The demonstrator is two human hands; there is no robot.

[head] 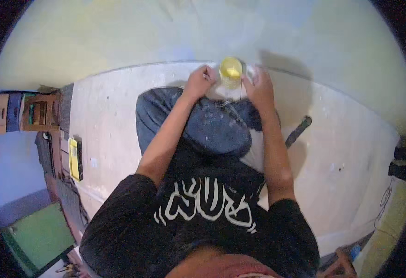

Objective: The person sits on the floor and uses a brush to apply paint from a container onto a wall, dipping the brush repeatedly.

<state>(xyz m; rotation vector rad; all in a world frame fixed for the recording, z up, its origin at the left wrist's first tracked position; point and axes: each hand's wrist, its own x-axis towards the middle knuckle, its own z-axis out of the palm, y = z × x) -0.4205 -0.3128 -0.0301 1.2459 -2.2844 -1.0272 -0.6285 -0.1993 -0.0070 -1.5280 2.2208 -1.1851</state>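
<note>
Beyond my folded legs stands a small yellow cup-shaped container (pixel 230 79), its lower wall paler and textured. Its round mouth faces up, with bright yellow inside. To its left is my left hand (pixel 201 80), fingers curled and apart from the container; whether something thin is pinched in them is too blurred to tell. My right hand (pixel 261 87) is at the other side, its thumb at the container's right edge, touching or just in front of it. A thin dark strand (pixel 241 91) runs down beside the container. Pale cord-like lines (pixel 225 103) lie just below, by my legs.
I sit on a pale floor (pixel 102 104) close to a light wall (pixel 147 31). At left lie a yellow tray (pixel 73 160) and a green panel (pixel 41 236), near a wooden shelf unit (pixel 41 113). My foot (pixel 305 121) extends at right. A loose cable (pixel 384 201) lies at far right.
</note>
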